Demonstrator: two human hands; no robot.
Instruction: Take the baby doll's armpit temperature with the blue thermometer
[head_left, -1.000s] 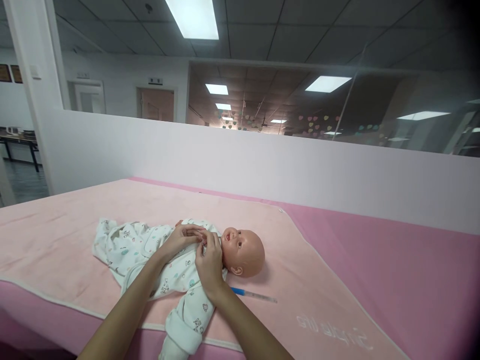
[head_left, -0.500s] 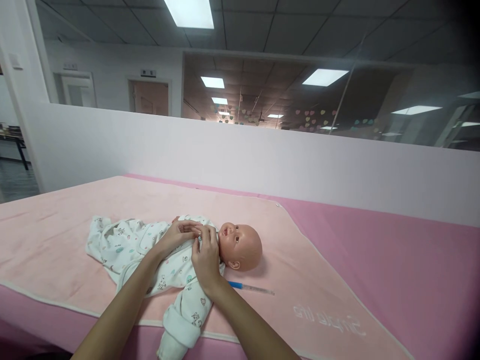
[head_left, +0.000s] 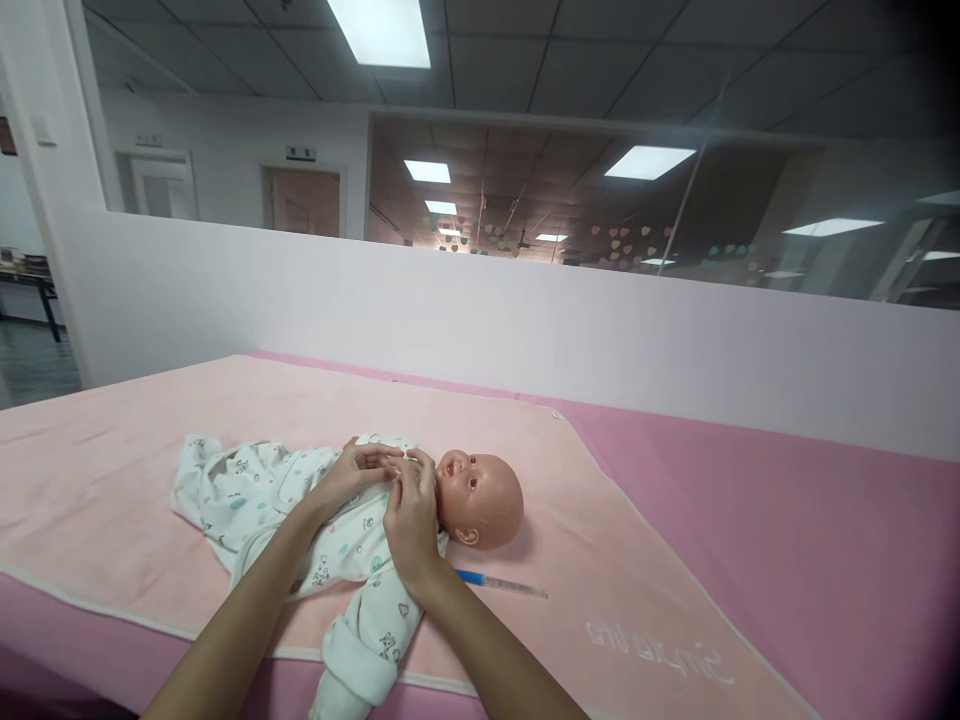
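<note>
left hand (head_left: 352,478) and right hand (head_left: 411,520), fingers curled and meeting, pinch the collar of a printed white sleepsuit (head_left: 262,490) just under the chin of a baby doll (head_left: 480,497). the doll lies on its back, head to the right, on a pale pink towel (head_left: 112,450) spread over a pink worktop (head_left: 787,540). a thin blue-tipped tube (head_left: 501,583) lies just beside the right wrist. a white partition (head_left: 525,330) stands behind.
</note>
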